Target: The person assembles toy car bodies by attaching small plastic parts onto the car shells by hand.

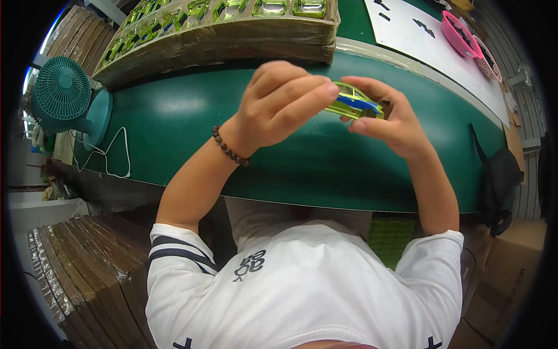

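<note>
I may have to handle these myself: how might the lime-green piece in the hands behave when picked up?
The lime-green piece is probably stiff: its curved frame shows no obvious sag in the right hand. It may be light for its size, as the frame looks thin. Its shiny surface could make it somewhat slippery.

Lime-and-blue plastic piece [356, 103], dark green table [174, 139].
Fan [63, 87] teal; carton [232, 49] brown, parts [270, 7] in it lime, some with blue; bowl [454, 38] bright pink; sheet [430, 55] white, small pieces [423, 27] on it black; T-shirt [314, 273] white with dark sleeve stripes; bead bracelet [221, 144] dark brown; bag [502, 174] black.
</note>
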The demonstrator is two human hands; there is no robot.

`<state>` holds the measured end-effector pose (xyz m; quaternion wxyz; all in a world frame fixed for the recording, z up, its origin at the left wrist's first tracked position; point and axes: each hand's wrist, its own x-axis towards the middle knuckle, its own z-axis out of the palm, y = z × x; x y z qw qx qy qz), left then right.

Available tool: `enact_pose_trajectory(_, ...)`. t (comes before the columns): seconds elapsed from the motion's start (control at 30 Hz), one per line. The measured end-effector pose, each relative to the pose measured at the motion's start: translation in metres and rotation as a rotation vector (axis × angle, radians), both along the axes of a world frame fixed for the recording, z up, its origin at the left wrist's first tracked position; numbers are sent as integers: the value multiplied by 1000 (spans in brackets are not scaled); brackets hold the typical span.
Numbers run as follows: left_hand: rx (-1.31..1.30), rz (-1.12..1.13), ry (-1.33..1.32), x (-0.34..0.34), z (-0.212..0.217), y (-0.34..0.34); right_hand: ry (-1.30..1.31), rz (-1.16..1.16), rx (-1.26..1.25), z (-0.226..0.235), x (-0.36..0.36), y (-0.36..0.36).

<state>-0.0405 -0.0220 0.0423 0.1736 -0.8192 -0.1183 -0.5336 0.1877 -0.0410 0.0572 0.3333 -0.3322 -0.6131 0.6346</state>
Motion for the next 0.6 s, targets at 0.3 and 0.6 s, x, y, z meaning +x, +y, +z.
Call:
enact_pose_trajectory(0.3, -1426, -733, -683, 19, -4, -25, -224, -529, 1251, -15, -6, -4)
enact_pose_trajectory(0.6, -1656, -1112, -513, 13, -10, -23, -240, -473, 1394, -16, -5, -7)
